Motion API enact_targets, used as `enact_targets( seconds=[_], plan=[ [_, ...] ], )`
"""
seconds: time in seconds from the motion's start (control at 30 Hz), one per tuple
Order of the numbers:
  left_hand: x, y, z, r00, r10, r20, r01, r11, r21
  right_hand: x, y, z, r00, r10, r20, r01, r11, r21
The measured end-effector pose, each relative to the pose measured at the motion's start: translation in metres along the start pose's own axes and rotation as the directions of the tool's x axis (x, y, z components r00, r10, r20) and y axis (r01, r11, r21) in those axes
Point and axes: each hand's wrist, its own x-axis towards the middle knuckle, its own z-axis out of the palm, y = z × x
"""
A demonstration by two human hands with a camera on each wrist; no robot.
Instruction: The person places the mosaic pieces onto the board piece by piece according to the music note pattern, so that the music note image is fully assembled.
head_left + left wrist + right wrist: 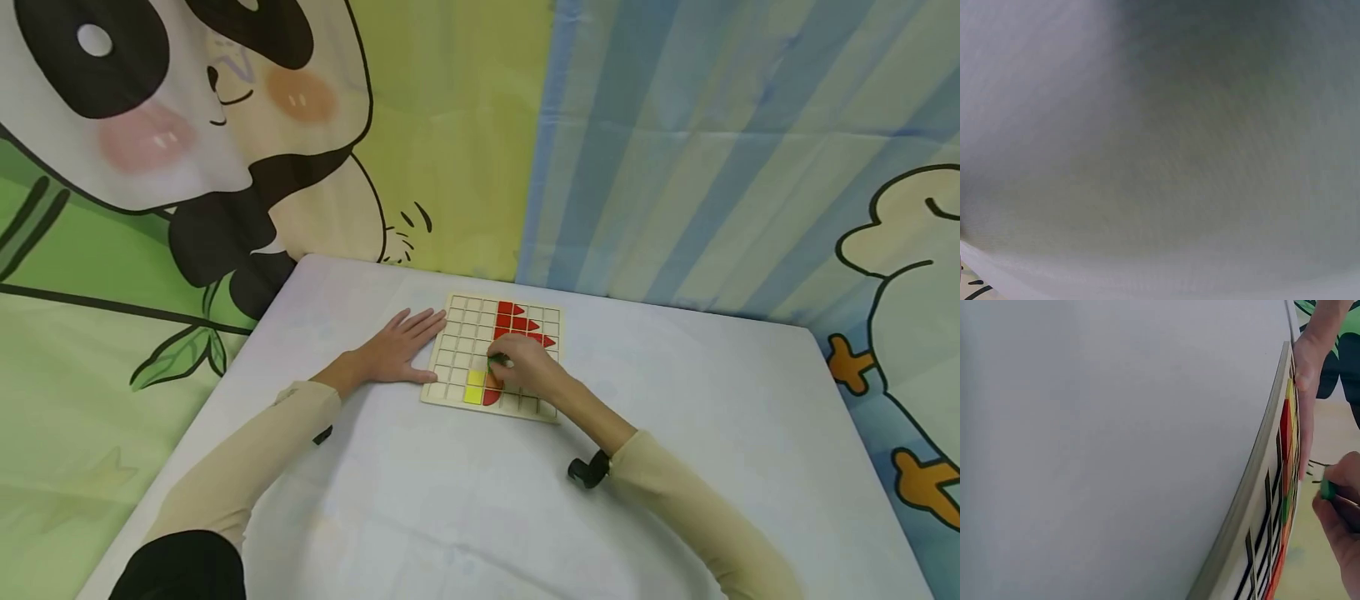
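A light wooden grid board (459,333) lies on the white-covered table. My left hand (397,346) rests at its left edge, fingers spread and fairly straight, thumb by the lower left side. Over the middle of the board, my right hand (528,368) pinches a small green block (1327,489) between thumb and fingertips. Red pieces (506,321), some with pointed ends, fill cells at the upper right. Below the right fingers sit a yellow piece (474,387), an orange piece (492,381) and a rounded red piece (491,397). The right hand covers part of the grid.
White cloth (420,492) covers the table around the board. Behind it hang a panda-printed backdrop (315,208) and a blue striped one (645,167). A black wrist device (588,471) sits under the right forearm. The left wrist view holds mostly blurred pale cloth.
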Motion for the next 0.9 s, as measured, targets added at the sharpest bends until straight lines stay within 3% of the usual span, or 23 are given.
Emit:
enact_targets(
  seconds=[0.27, 0.43, 0.7, 0.9],
  plan=[
    [0.001, 0.0, -0.001, 1.0, 0.017, -0.013, -0.017, 1.0, -0.001, 0.021, 0.0, 0.018, 0.991, 0.068, 0.115, -0.067, 0.998, -0.016],
    [-0.001, 0.0, -0.001, 1.0, 0.013, -0.015, -0.012, 1.0, 0.005, 0.027, -0.003, 0.021, 0.983, 0.127, 0.134, -0.123, 0.992, -0.037],
    [-0.001, 0.002, -0.002, 1.0, 0.011, -0.02, -0.011, 1.0, -0.009, 0.029, -0.005, 0.02, 0.986, 0.11, 0.124, -0.106, 0.994, -0.033],
    [-0.001, 0.001, -0.003, 1.0, 0.01, -0.014, -0.01, 1.0, -0.009, 0.029, -0.007, 0.017, 0.977, 0.106, 0.186, -0.102, 0.994, -0.032]
  ],
)
